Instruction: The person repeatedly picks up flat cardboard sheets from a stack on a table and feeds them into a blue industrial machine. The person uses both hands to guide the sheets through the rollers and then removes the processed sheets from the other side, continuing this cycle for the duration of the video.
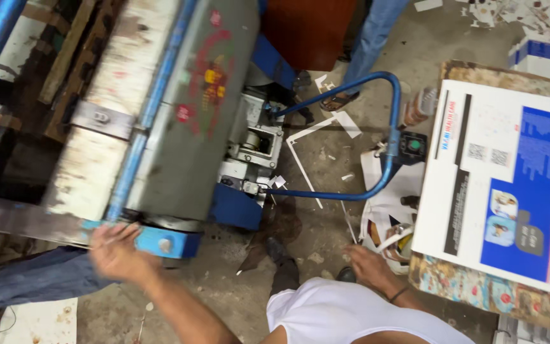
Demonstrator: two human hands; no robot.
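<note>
Concrete floor littered: white card strips, paper scraps.

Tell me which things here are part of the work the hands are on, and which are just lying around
In hand:
left hand, blurred, at the blue corner of the grey machine
right hand, low beside the stack of white and blue printed sheets

Lying about:
paper offcuts on the floor
blue tube loop
cartons at top right
another person's sandalled foot
</note>
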